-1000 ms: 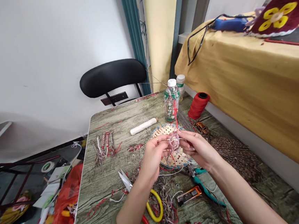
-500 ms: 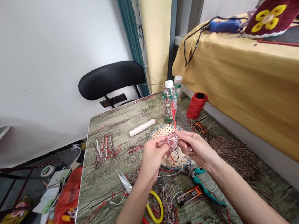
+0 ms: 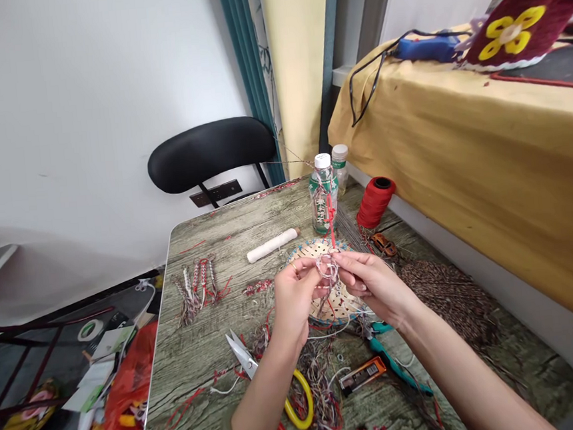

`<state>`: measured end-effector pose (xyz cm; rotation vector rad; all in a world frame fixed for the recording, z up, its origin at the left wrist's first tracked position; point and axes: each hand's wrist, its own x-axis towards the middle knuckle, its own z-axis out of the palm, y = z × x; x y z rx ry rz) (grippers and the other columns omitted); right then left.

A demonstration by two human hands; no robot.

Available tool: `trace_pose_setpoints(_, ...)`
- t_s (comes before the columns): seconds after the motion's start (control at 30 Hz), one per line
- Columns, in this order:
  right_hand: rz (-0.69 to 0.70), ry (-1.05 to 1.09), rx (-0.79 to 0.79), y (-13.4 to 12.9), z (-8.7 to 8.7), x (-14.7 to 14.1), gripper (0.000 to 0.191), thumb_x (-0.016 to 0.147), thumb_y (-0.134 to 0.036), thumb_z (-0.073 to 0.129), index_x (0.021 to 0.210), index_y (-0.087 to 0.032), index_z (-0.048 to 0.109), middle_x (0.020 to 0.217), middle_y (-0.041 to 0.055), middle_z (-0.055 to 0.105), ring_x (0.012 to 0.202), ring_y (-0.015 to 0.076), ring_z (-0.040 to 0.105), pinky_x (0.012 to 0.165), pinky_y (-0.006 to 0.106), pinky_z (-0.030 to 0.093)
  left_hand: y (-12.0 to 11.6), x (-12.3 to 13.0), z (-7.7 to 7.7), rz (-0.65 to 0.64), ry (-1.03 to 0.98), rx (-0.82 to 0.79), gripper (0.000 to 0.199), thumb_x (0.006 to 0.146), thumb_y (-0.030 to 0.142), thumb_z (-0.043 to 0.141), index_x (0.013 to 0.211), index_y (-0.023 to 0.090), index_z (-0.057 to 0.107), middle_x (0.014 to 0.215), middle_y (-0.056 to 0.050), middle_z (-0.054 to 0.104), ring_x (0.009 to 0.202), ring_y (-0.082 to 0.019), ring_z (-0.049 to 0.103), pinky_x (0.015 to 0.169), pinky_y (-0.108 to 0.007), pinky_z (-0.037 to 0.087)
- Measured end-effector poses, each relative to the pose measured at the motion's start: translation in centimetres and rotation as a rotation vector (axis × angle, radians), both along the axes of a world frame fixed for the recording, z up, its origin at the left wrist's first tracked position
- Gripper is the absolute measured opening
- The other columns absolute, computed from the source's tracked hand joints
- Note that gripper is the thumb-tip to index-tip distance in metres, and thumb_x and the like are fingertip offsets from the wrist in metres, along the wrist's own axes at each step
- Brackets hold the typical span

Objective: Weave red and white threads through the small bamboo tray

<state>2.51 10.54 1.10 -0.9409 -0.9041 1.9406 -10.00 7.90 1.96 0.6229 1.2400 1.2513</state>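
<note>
Between my two hands hangs a looped knot of red, white and grey cord (image 3: 328, 269), above a round woven basket (image 3: 314, 247). My left hand (image 3: 297, 284) pinches the cord's left side between thumb and forefinger. On the right side, my right hand (image 3: 365, 275) pinches the strands near the top of the loops. A red strand (image 3: 333, 231) rises from the knot to a plastic bottle (image 3: 323, 198) with a white cap, which has cord wrapped about it. Fingers partly cover the knot, so its exact weave cannot be made out.
Scissors (image 3: 297, 401) lie under my left forearm beside tangled thread scraps (image 3: 321, 379). Teal-handled pliers (image 3: 395, 366) and a small orange-black box (image 3: 363, 375) are near my right arm. Beyond are a white thread roll (image 3: 273, 245), red spool (image 3: 376, 202), braided cords (image 3: 204, 279) and brown cord bundle (image 3: 444, 295).
My left hand has shifted slightly and the cord loops between my fingers look more spread. Both hands keep their pinch. The whole view has moved a little.
</note>
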Motion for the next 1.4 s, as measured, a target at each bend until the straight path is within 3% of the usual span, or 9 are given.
trace_pose_setpoints(0.43,0.005,0.024,-0.014,0.0,0.1,0.4,0.032,0.077,-0.031,0.062,0.055,-0.014,0.045,0.044,-0.0078,0.036,0.038,0.0013,0.016,0.037,0.019,0.007,0.7,-3.3,-2.1,0.210,0.012,0.044,0.015,0.062,0.024,0.066,0.070,0.013,0.058,0.073,-0.004,0.063,0.066,-0.014,0.060,0.061,-0.024,0.047)
trace_pose_setpoints(0.73,0.046,0.039,-0.038,-0.2,0.1,1.1,0.021,0.076,-0.032,0.062,0.070,-0.012,0.057,0.044,-0.0080,0.036,0.039,0.0015,0.013,0.037,0.019,0.005,3.3,-7.1,-2.6,0.519,0.095,0.138,0.018,0.061,0.028,0.064,0.073,0.018,0.055,0.079,0.001,0.060,0.067,-0.009,0.057,0.063,-0.020,0.045)
trace_pose_setpoints(0.87,0.051,0.045,-0.055,-0.2,0.1,1.1,0.022,0.076,-0.032,0.062,0.069,-0.013,0.055,0.043,-0.0086,0.034,0.038,0.0016,0.011,0.037,0.019,0.005,3.8,-7.2,-3.6,0.510,0.158,0.074,0.019,0.064,0.026,0.060,0.079,0.017,0.056,0.084,-0.002,0.060,0.063,-0.010,0.056,0.058,-0.022,0.044)
trace_pose_setpoints(1.0,0.065,0.046,-0.072,-0.1,0.2,1.0,0.024,0.076,-0.033,0.062,0.065,-0.014,0.052,0.043,-0.0089,0.034,0.038,0.0015,0.011,0.036,0.019,0.005,2.9,-5.6,-3.3,0.515,0.309,0.108,0.033,0.062,0.011,0.058,0.094,0.020,0.058,0.108,-0.004,0.057,0.094,-0.016,0.054,0.078,-0.026,0.043)
trace_pose_setpoints(1.07,0.073,0.041,-0.072,0.0,0.3,0.9,0.022,0.076,-0.032,0.062,0.068,-0.013,0.054,0.043,-0.0088,0.034,0.038,0.0014,0.011,0.036,0.019,0.005,2.4,-4.6,-2.3,0.348,0.367,0.231,0.031,0.068,0.011,0.055,0.095,0.023,0.061,0.112,-0.001,0.057,0.108,-0.016,0.048,0.092,-0.026,0.035)
trace_pose_setpoints(1.13,0.081,0.034,-0.070,0.0,0.4,0.9,0.022,0.077,-0.032,0.062,0.069,-0.012,0.055,0.042,-0.0090,0.034,0.038,0.0012,0.011,0.036,0.019,0.005,2.3,-3.9,-1.0,-0.028,0.353,0.348,0.020,0.079,0.021,0.049,0.092,0.021,0.065,0.105,-0.003,0.062,0.106,-0.018,0.051,0.096,-0.028,0.032)
trace_pose_setpoints(1.23,0.085,0.019,-0.061,0.0,0.5,0.9,0.024,0.077,-0.033,0.062,0.068,-0.012,0.056,0.042,-0.0095,0.033,0.037,0.0012,0.012,0.037,0.019,0.005,2.7,-3.4,0.4,-0.503,0.273,0.375,0.031,0.086,0.033,0.041,0.087,0.018,0.068,0.091,-0.007,0.067,0.092,-0.018,0.058,0.089,-0.029,0.038)
trace_pose_setpoints(1.33,0.082,-0.003,-0.047,0.1,0.6,0.9,0.025,0.075,-0.035,0.063,0.067,-0.013,0.056,0.043,-0.0091,0.034,0.037,0.0011,0.012,0.037,0.020,0.005,3.2,-3.6,1.0,-0.741,0.226,0.342,0.025,0.082,0.030,0.049,0.091,0.016,0.068,0.088,-0.007,0.066,0.085,-0.016,0.059,0.082,-0.027,0.042)
trace_pose_setpoints(1.4,0.082,-0.026,-0.037,0.1,0.7,1.0,0.026,0.074,-0.037,0.063,0.066,-0.013,0.056,0.043,-0.0089,0.035,0.037,0.0010,0.013,0.037,0.020,0.006,3.3,-3.7,1.2,-0.827,0.165,0.284,0.029,0.073,0.020,0.061,0.102,0.017,0.063,0.091,-0.006,0.065,0.083,-0.016,0.060,0.078,-0.027,0.044)
